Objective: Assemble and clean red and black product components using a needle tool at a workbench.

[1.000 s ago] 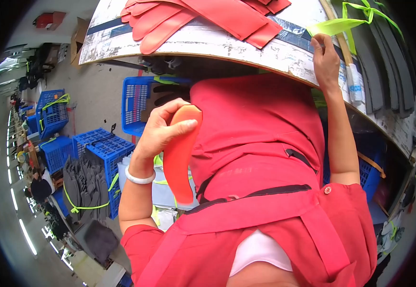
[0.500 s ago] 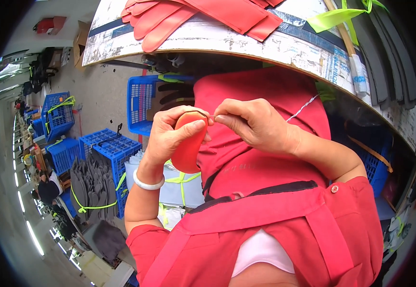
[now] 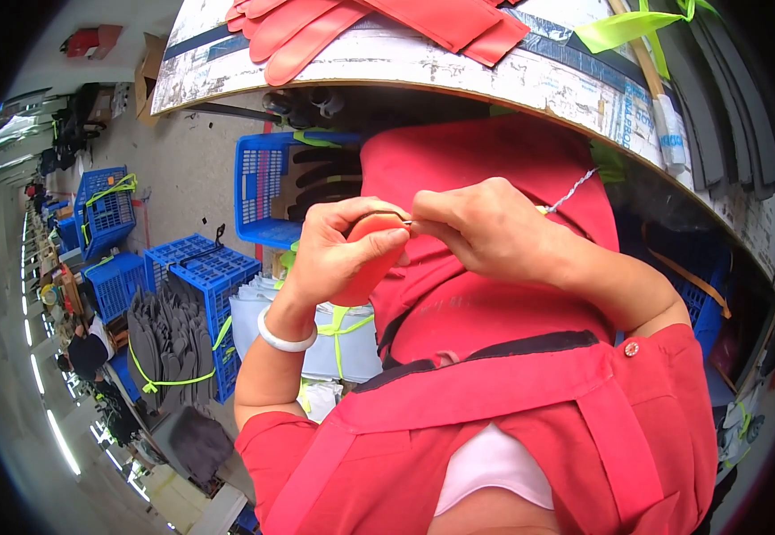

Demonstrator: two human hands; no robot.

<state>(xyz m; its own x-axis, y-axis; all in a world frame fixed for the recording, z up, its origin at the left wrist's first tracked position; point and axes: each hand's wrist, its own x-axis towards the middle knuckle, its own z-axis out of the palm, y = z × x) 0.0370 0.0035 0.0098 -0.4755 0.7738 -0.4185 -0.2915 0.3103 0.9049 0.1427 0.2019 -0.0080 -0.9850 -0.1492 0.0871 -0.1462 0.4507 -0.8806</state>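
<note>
Over my lap, covered by a red apron [image 3: 486, 160], my left hand [image 3: 338, 245] is closed around a red piece [image 3: 379, 226] that looks like smooth leather and has a dark upper edge. Its thumb presses on the front of the piece; the palm hides the rest. My right hand [image 3: 486, 227] meets it at the upper right corner, thumb and forefinger pinched together. A thin, small bit shows between the fingertips of both hands, too small to name. A twisted pale cord [image 3: 575, 189] lies across the apron beyond my right wrist.
Ahead stands a worn white worktable [image 3: 387, 61] with red round-ended strips [image 3: 303, 45], a wooden-handled tool [image 3: 664, 116] and dark grey strips [image 3: 717, 107]. Left on the floor are blue crates [image 3: 249, 192], a tied grey bundle [image 3: 173, 334] and a tied pale bundle [image 3: 343, 343].
Both hands have shifted slightly right, and the red piece has tilted so less of its lower part shows. The gap between the fingertips has narrowed, with less of the thin bit visible.
</note>
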